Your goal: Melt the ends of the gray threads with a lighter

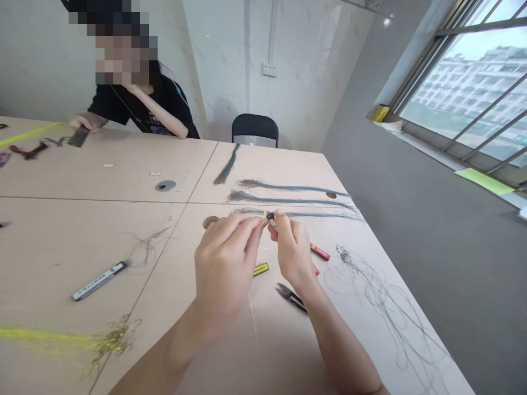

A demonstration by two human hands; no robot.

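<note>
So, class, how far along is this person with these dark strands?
Done, it seems: three long dark strand bundles lie straight and side by side, another near the far edge. In hand: the right hand pinches a small dark piece over the nearest bundle, left hand beside it. Left: a loose tangle of thin strands by the snips.

**Q:** Worktop surface?
**A:** The tabletop (123, 164) is smooth, matt, pale laminate; seams visible.

**Q:** Strands?
**A:** The dark grey fibres (288, 189) are fine and faintly glossy; material cannot be confirmed.

**Q:** Cutter?
**A:** The thread snips (290, 295) have glossy dark metal blades; the black piece (270, 216) is too small to identify.
</note>
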